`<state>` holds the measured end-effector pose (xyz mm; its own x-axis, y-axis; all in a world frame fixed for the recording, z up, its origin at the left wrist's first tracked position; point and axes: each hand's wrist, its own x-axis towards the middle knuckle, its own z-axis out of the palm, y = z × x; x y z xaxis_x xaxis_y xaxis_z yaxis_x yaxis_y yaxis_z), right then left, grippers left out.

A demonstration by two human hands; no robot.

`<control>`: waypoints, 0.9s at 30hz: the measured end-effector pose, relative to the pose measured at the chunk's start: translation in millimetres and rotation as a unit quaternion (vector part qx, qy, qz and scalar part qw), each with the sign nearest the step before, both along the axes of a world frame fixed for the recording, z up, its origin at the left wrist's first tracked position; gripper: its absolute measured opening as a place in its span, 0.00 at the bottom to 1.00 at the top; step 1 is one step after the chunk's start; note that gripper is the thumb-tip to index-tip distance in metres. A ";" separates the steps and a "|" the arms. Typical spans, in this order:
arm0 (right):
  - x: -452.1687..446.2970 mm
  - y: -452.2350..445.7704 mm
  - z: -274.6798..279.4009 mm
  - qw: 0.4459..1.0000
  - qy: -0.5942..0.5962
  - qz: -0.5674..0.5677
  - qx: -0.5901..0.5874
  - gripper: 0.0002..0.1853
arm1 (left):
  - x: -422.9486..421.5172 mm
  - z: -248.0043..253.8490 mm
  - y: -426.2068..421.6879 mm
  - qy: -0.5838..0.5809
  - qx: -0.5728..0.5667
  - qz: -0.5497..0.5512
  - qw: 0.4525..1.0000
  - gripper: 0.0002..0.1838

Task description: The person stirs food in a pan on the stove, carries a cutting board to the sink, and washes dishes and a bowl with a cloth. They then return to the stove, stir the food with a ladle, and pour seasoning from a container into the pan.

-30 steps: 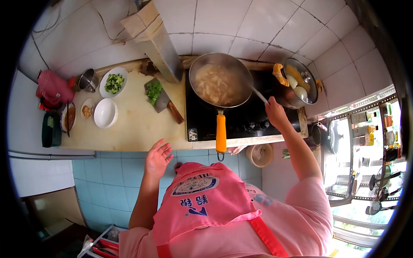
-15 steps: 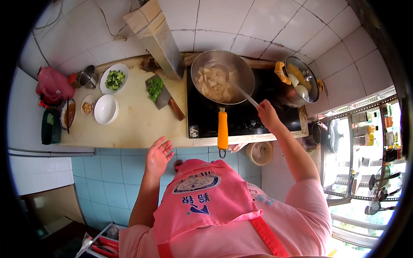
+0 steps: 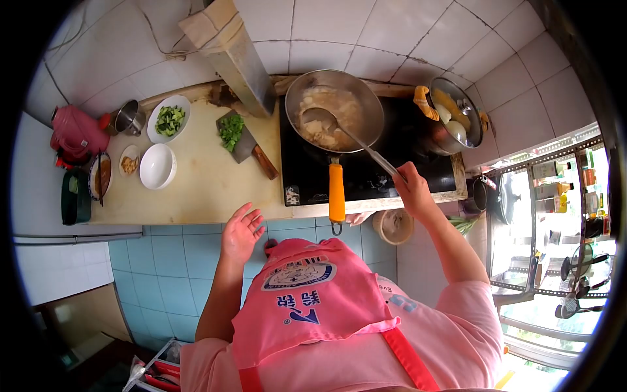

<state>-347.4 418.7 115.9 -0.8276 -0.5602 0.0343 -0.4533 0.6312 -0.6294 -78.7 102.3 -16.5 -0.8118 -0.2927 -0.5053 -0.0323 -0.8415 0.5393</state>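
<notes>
My right hand (image 3: 413, 188) is closed round the handle of a metal ladle (image 3: 369, 149). Its bowl sits in the wok (image 3: 373, 98), among pale slices of food (image 3: 330, 134) in cloudy liquid. The wok stands on the black cooktop (image 3: 392, 179), and its orange handle (image 3: 336, 196) points toward me. My left hand (image 3: 243, 230) hovers in front of the counter edge, fingers spread, holding nothing. Nearest to it on the counter is a cleaver (image 3: 251, 147) with chopped greens (image 3: 231, 132) on its blade.
To the right stands a lidded pot (image 3: 457, 124) with orange cloth on its handles. On the left counter (image 3: 202, 189) are a plate of chopped green vegetable (image 3: 170, 121), a white bowl (image 3: 159, 166), a small garlic dish (image 3: 129, 161) and a pink kettle (image 3: 81, 130). A bin (image 3: 394, 227) stands below.
The ladle's bowl has moved left and nearer to me within the wok. My right hand has shifted slightly right and toward me. My left hand has barely moved.
</notes>
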 end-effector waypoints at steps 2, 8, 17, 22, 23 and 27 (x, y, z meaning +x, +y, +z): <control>4.2 3.7 3.6 1.000 0.004 0.010 0.002 0.08 | -0.3 0.1 0.0 -0.001 0.001 0.000 1.000 0.28; 0.5 8.7 -7.8 0.997 0.042 0.033 0.063 0.08 | -2.1 -2.0 -0.7 0.002 0.003 -0.001 1.000 0.28; -45.8 -7.8 -52.6 0.985 0.165 0.028 0.035 0.09 | -0.7 0.0 -0.2 -0.003 0.000 0.004 1.000 0.28; -13.3 2.9 -7.5 0.997 0.074 0.021 0.011 0.09 | 6.6 0.1 -4.5 0.002 0.004 0.018 1.000 0.29; -7.0 7.0 -3.6 0.999 0.040 0.028 0.002 0.09 | 6.8 0.1 -4.3 0.001 0.004 0.018 1.000 0.29; -0.1 15.3 -15.9 0.994 0.084 0.051 0.053 0.09 | 5.4 -0.5 -2.3 0.008 0.001 0.016 1.000 0.29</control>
